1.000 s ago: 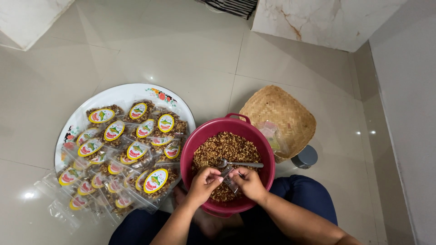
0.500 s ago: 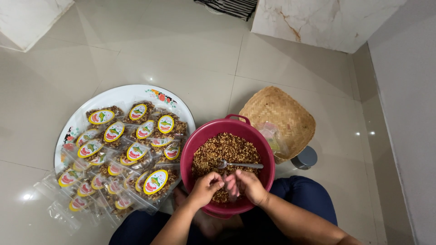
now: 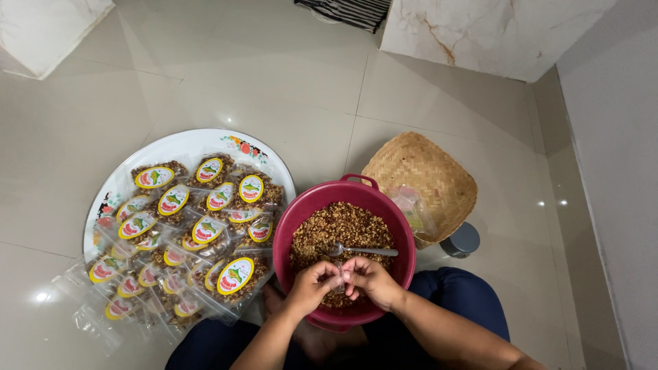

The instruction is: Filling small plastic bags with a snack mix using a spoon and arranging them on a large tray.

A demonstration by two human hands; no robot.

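A dark red plastic basin [image 3: 305,205] sits on the floor in front of me, filled with brown crumbly snack [image 3: 343,226]. A metal spoon [image 3: 363,251] lies on the snack. My left hand [image 3: 312,286] and my right hand [image 3: 370,279] meet over the basin's near side, both pinching a small clear plastic bag [image 3: 340,277] between their fingers. Left of the basin, a round white tray [image 3: 178,147] holds several filled clear packets [image 3: 205,219] with oval yellow labels.
A woven bamboo basket [image 3: 425,175] stands behind the basin on the right, with clear bags inside it. A small grey cap-like object [image 3: 462,240] lies beside it. The white wall corner [image 3: 480,27] rises at the back right. My blue-trousered knees [image 3: 466,294] flank the basin.
My two hands have drawn closer together over the basin, fingers now joined on the small clear bag. The spoon and packets have stayed where they were.
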